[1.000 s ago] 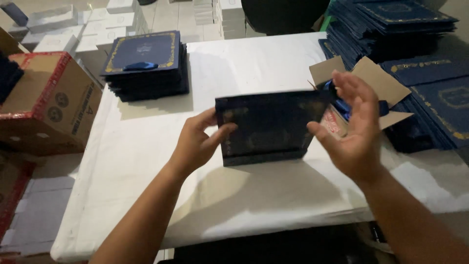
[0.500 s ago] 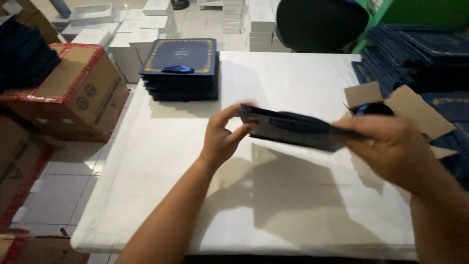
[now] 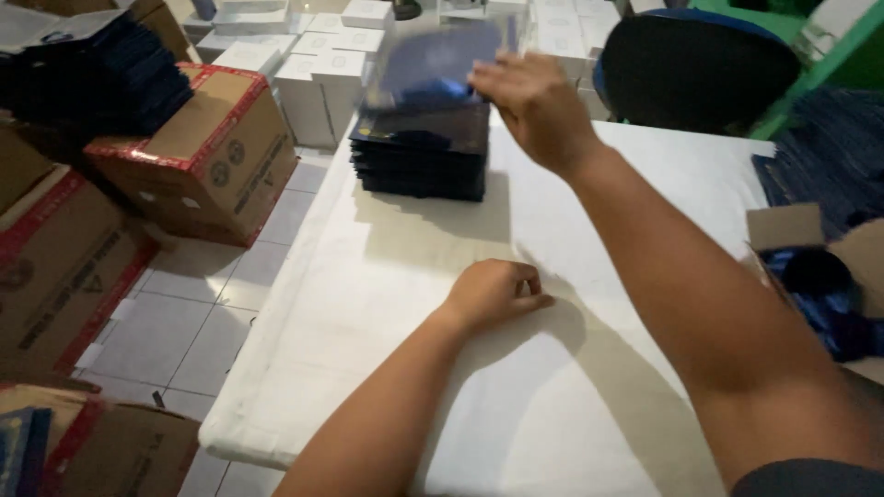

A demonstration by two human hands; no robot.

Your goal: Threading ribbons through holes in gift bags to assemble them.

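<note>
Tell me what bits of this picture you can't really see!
- Dark blue folder, head view: motion blur smears it, so its cover design is unreadable.
- Right hand: its fingers are blurred, so the grip on the folder is unclear.
- Left hand: curled on the white table, palm hidden underneath.
- Open cardboard box: cut off by the right edge; its blue contents are too dark.

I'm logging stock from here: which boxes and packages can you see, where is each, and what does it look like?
Cardboard carton: floor left of the table, brown with red tape edges.
Larger cartons: lower left floor, brown with red tape.
White boxes: stacked beyond the table, small and square.
Dark blue flat stack: table's far end, under the right hand.
Open cardboard box: right edge, brown, blue contents.
</note>
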